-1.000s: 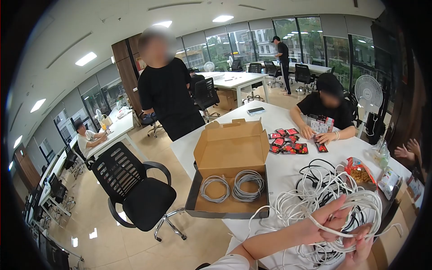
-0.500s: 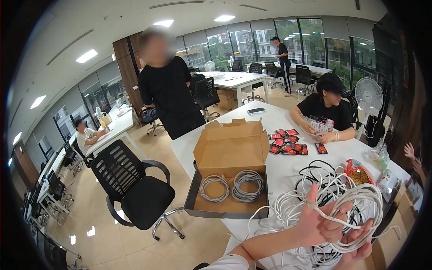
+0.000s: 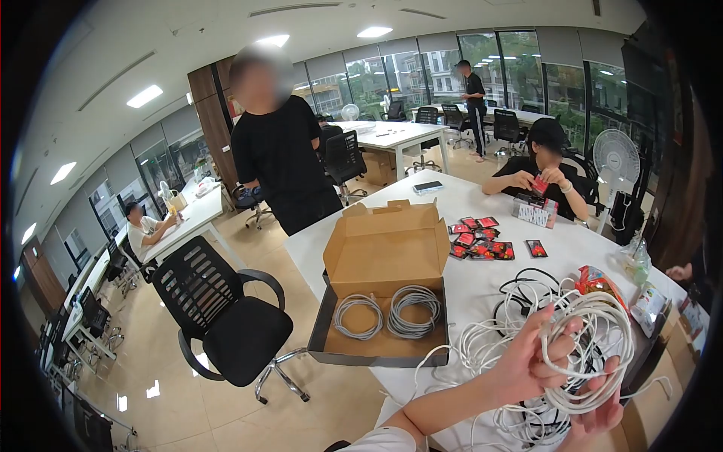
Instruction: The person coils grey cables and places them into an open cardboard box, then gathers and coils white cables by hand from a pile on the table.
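Observation:
My left hand (image 3: 533, 360) is wrapped round the left side of a coiled white cable (image 3: 625, 335). Lower right, my right hand (image 3: 599, 414) grips the bottom of the same coil, its fingers partly behind the loops. Beneath and beside the coil lies a tangled heap of white and black cables (image 3: 478, 339) on the white table (image 3: 467, 192). To the left, an open cardboard box (image 3: 388, 252) holds two coils of grey cable (image 3: 413, 311), lying side by side.
Red packets (image 3: 482, 239) and a phone (image 3: 428, 187) lie farther back. A seated person (image 3: 542, 162) handles a packet over a small box. Another person (image 3: 279, 158) stands behind the cardboard box. A black chair (image 3: 237, 324) is at left; snack bags (image 3: 649, 307) sit at right.
The held coil and my hands have shifted slightly, my left fingers closing round the loops. The seated person has raised a red packet, and the small box now stands on the table.

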`<state>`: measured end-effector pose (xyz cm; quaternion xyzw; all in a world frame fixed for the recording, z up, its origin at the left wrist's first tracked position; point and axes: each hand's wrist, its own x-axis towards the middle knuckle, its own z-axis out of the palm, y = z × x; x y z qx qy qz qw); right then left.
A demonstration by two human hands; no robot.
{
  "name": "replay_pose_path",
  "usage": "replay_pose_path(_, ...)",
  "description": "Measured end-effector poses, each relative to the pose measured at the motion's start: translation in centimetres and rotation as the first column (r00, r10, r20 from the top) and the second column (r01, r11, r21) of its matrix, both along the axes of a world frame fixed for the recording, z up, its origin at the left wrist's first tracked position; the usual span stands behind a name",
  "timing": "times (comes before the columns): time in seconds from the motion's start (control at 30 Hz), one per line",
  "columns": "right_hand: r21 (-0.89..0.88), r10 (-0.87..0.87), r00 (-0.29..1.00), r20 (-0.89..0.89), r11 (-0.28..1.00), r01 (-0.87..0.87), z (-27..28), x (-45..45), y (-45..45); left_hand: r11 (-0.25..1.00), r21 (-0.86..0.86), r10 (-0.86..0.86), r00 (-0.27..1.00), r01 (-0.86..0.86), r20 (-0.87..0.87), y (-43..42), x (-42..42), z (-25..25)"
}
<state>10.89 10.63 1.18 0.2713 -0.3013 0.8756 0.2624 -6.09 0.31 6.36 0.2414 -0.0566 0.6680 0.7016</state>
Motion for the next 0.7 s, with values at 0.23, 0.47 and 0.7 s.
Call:
replay_pose_path(0.23, 0.056, -0.040, 0.997, 0.071, 0.998, 0.036, 0.8, -0.6, -0.8, 0.959, -0.252, 0.118, 0.992, -0.127, -0.050, 0.1, -0.7, 0.8)
replay_pose_path(0.47, 0.213, -0.157, 0.986, -0.056, 0.963, 0.166, -0.2, -0.9, 0.0, 0.943, -0.289, 0.122, 0.979, -0.165, -0.163, 0.8, -0.3, 0.1)
replay_pose_path(0.7, 0.130, -0.089, 0.993, -0.083, 0.986, 0.100, -0.3, -0.8, 0.3, 0.957, -0.192, 0.172, 0.960, -0.216, -0.221, 1.3, 0.4, -0.8)
